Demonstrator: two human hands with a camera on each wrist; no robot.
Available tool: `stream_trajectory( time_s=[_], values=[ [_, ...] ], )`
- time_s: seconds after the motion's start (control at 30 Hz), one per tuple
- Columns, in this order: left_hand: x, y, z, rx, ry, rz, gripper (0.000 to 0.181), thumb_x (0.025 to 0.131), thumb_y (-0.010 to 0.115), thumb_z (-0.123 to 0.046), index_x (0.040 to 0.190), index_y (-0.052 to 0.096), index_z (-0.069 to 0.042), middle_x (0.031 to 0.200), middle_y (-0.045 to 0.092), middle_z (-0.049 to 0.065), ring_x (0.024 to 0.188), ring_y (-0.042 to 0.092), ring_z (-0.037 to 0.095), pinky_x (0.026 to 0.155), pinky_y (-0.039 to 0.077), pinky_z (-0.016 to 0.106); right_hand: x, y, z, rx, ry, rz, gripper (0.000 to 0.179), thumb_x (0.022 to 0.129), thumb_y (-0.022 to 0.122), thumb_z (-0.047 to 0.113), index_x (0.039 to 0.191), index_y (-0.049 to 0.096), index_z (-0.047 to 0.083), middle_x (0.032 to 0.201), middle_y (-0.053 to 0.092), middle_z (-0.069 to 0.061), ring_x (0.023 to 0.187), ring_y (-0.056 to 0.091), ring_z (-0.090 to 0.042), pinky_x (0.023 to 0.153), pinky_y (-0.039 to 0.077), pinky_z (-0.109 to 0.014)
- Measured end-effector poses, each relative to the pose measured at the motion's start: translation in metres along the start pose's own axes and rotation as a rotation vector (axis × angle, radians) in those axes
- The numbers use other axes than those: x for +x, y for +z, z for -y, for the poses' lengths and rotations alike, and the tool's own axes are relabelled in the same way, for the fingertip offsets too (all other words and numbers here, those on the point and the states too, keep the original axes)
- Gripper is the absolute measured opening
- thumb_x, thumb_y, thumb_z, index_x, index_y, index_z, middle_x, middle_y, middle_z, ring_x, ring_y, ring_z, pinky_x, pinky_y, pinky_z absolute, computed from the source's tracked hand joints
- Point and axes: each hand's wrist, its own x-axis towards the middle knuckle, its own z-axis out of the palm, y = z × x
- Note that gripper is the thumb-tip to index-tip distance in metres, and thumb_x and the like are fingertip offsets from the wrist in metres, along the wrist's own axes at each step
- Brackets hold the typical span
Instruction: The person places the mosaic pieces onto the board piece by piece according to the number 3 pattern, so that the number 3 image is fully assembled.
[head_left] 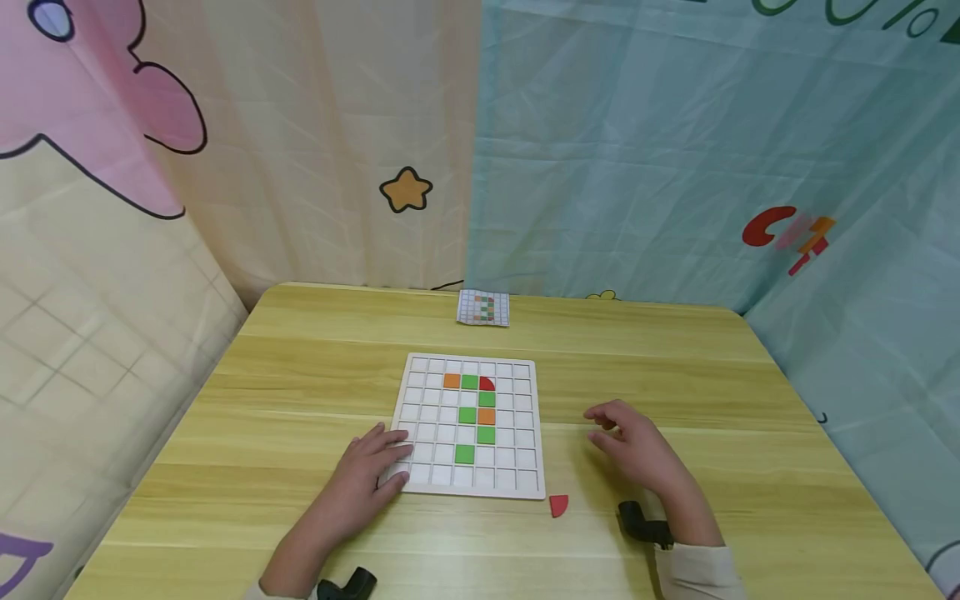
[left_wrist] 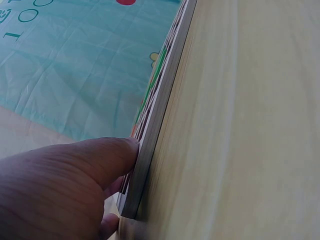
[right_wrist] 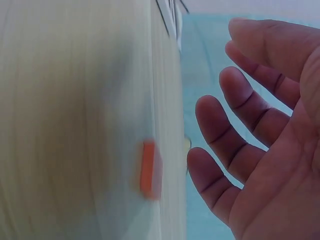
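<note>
A white grid board (head_left: 480,495) lies on the table, with green tiles, orange tiles and one red quarter-round tile (head_left: 486,384) set in its squares. My left hand (head_left: 366,473) rests at the board's left edge, fingers spread over the rim. In the left wrist view, the thumb (left_wrist: 112,155) touches the board's side edge. To the right of the board, my right hand (head_left: 633,442) hovers over the table with relaxed fingers and holds nothing. A loose red quarter-round tile (head_left: 558,506) lies near the board's lower right corner; the right wrist view shows it blurred, edge-on.
Behind the board, a small card (head_left: 483,308) printed with a coloured grid pattern lies near the table's far edge. Printed curtains (head_left: 637,150) hang around the back and sides of the wooden table (head_left: 300,375). Each wrist carries a black camera mount (head_left: 643,525).
</note>
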Motion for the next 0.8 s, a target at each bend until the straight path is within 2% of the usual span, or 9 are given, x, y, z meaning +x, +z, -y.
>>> stream_trajectory(
  time_s=[0.27, 0.47, 0.8],
  values=[
    [-0.001, 0.000, 0.000, -0.003, -0.009, 0.010, 0.033, 0.090, 0.073, -0.012, 0.122, 0.069, -0.005, 0.136, 0.059, 0.010, 0.139, 0.038, 0.042, 0.108, 0.023, 0.070, -0.010, -0.020, -0.020, -0.041, 0.007, -0.055, 0.027, 0.095, 0.066, 0.007, 0.120, 0.064, 0.000, 0.114, 0.063, -0.014, 0.103, 0.058, -0.031, 0.087, 0.048, -0.052],
    [-0.001, 0.000, 0.000, -0.002, -0.010, 0.011, 0.033, 0.090, 0.073, -0.012, 0.122, 0.069, -0.004, 0.136, 0.059, 0.010, 0.139, 0.037, 0.042, 0.109, 0.023, 0.070, -0.014, -0.030, -0.032, -0.052, 0.055, -0.083, 0.028, 0.095, 0.065, 0.007, 0.122, 0.063, -0.002, 0.116, 0.061, -0.016, 0.102, 0.056, -0.030, 0.085, 0.047, -0.049],
    [-0.001, -0.001, 0.000, 0.001, -0.007, 0.009, 0.034, 0.090, 0.073, -0.012, 0.123, 0.069, -0.005, 0.136, 0.059, 0.009, 0.139, 0.038, 0.042, 0.108, 0.024, 0.070, -0.016, -0.029, -0.040, 0.000, 0.084, -0.035, 0.029, 0.094, 0.065, 0.004, 0.121, 0.061, -0.006, 0.111, 0.060, -0.017, 0.098, 0.058, -0.031, 0.083, 0.049, -0.047]
  ],
)
